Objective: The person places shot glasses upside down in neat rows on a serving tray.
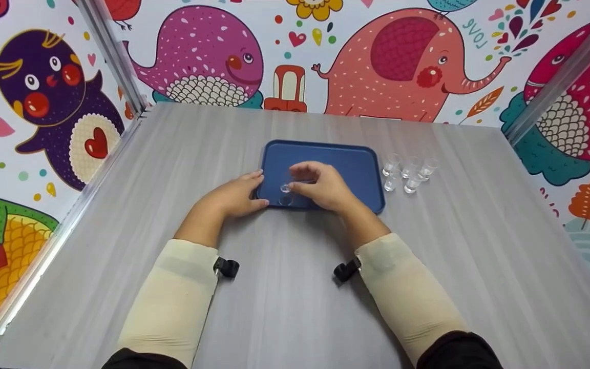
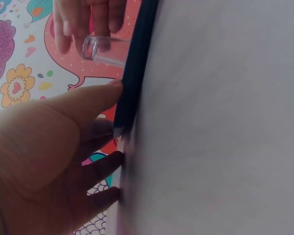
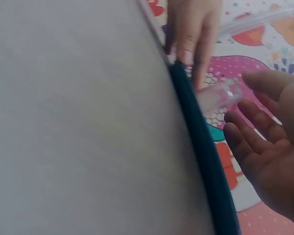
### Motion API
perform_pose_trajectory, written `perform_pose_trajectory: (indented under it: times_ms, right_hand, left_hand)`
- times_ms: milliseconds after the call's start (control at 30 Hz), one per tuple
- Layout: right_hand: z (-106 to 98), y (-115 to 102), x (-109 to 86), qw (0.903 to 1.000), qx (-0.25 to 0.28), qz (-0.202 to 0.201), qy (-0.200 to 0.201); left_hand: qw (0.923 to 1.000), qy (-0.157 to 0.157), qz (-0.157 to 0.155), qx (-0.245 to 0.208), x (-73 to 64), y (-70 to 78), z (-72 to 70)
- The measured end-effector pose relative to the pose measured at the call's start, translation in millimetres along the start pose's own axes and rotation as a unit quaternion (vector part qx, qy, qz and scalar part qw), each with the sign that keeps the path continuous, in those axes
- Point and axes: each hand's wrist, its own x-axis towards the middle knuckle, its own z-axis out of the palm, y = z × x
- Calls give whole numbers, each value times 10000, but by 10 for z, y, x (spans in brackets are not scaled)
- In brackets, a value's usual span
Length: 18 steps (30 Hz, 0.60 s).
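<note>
A small clear cup (image 1: 286, 197) stands upside down on the blue tray (image 1: 336, 149), near its front left corner; its thick base points up. Right beside that base is my right hand (image 1: 323, 187), thumb and fingers spread apart, with the thumb tip close to the glass. In the right wrist view the cup (image 3: 219, 96) shows next to the fingers, which do not wrap around it. My left hand (image 1: 236, 197) rests at the tray's left corner, its fingers along the left edge and its thumb at the front edge. The left wrist view shows that thumb against the tray's rim (image 2: 132, 73).
Several similar clear cups (image 1: 411, 184) stand in a cluster on the grey table (image 1: 274, 287), just right of the tray. Colourful cartoon panels (image 1: 397, 66) wall in the table at the back and sides, with metal posts (image 1: 113, 51) at the corners.
</note>
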Motion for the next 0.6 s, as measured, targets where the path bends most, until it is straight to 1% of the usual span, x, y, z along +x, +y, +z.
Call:
perform_pose_trajectory:
  times_ms: [167,300,500,600]
  right_hand:
    - [-302,56,-39,9982,57,-114,584]
    - [-531,143,-73,9940,107,-172,1071]
    - [-817,221,-161,9859,152,-111,1661]
    - [-968,262,-232,9803,49,8,1973]
  left_hand:
    - [10000,2,9,-21,-19,3,-13]
    - [10000,-23,19,-51,-17,-1,-5]
    - [10000,-23,7,-71,-3,-10,8]
    - [10000,-4,40,-49,-2,-4,11]
